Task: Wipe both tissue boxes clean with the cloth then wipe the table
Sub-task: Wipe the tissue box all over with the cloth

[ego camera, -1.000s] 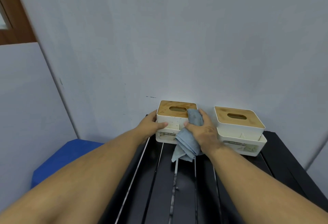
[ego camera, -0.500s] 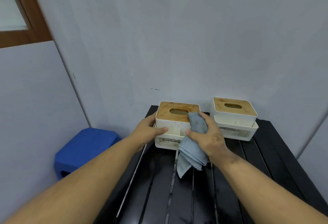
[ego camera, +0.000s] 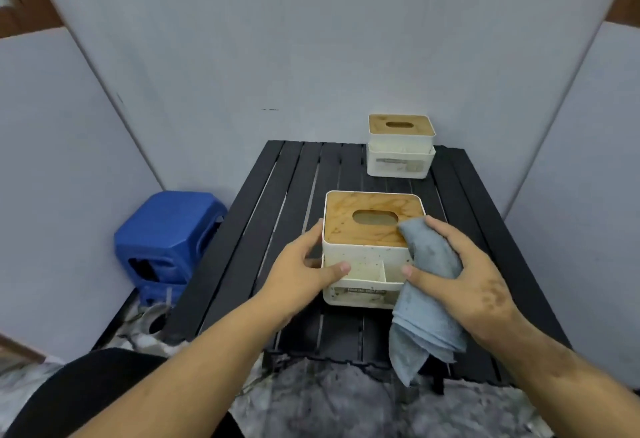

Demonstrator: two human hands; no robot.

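A small label is seen on the near tissue box (ego camera: pixel 370 250), low on its front; the writing is blurred, possibly "TISSUE". This speckled box w/ wood lid sits near-centre on the black slatted table (ego camera: pixel 263 215). It's gripped at its left side by the left hand (ego camera: pixel 301 273). The grey cloth (ego camera: pixel 424 302) is clutched by the right hand (ego camera: pixel 464 278) against the box's right corner, hiding it. The far tissue box (ego camera: pixel 400 146) stands far right, label illegible. A blue stool (ego camera: pixel 166 240) stands left.
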